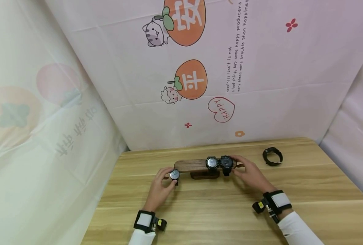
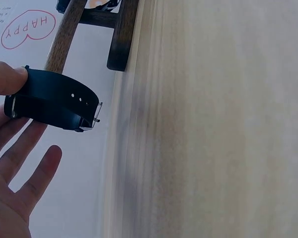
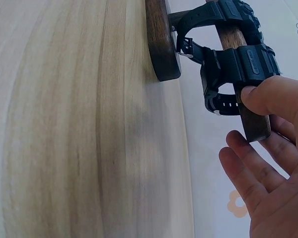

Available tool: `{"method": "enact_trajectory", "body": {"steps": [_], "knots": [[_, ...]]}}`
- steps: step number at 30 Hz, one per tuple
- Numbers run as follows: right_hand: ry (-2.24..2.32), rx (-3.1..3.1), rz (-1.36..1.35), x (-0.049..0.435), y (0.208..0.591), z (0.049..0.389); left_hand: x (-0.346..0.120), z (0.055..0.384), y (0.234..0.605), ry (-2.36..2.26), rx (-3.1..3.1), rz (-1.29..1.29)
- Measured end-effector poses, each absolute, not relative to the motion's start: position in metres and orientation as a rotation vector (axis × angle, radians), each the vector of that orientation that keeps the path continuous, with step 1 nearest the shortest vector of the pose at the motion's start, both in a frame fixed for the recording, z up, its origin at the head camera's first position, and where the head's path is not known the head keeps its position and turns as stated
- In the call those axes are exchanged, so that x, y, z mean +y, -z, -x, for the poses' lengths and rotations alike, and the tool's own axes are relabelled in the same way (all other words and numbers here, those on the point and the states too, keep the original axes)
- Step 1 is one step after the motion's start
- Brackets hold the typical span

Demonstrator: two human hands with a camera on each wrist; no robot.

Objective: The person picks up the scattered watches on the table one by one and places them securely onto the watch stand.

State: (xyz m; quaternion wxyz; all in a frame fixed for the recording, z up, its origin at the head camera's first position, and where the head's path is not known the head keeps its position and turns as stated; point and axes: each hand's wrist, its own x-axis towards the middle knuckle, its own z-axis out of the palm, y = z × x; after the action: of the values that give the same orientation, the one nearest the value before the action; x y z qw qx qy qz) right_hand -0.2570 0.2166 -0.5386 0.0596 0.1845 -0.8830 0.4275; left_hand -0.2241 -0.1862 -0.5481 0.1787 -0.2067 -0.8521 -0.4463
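Left hand (image 1: 160, 190): grip narrow, pinching silver-faced watch (image 1: 174, 174) at left end of wooden stand (image 1: 191, 166) — cannot tell if strap encircles bar. Pale-faced watch (image 1: 212, 163), then black watch (image 1: 226, 162), strapped round stand's right half. Right hand (image 1: 251, 175): grip closed round stand's right end — beside black watch. Banded loop (image 1: 271, 150) lies apart, farther right on surface (image 1: 316, 194).

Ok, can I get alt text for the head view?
The left hand holds a watch at a wooden stand's left end; the right hand grips its right end, beside two strapped-on watches. A black loop, probably another watch, lies farther right on the table.
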Motion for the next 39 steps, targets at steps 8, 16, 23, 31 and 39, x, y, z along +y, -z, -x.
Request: {"method": "enact_trajectory", "body": {"steps": [8,16,23,31,39], "knots": [[-1.270,-2.666,-0.577,0.218,0.542,0.259,-0.189,0.227,0.551,1.184,-2.396,0.587],[-1.276,-2.668,-0.581,0.219,0.542,0.259,-0.194,0.230,0.553,1.165,-2.382,0.593],[-1.273,-2.671,-0.585,0.219,0.542,0.259,-0.196,0.233,0.550,1.183,-2.392,0.564],[-1.276,-2.683,-0.574,0.219,0.541,0.258,-0.196,0.236,0.548,1.198,-2.412,0.524],[-1.264,-2.684,-0.575,0.219,0.541,0.258,-0.197,0.239,0.546,1.202,-2.397,0.502]]}}
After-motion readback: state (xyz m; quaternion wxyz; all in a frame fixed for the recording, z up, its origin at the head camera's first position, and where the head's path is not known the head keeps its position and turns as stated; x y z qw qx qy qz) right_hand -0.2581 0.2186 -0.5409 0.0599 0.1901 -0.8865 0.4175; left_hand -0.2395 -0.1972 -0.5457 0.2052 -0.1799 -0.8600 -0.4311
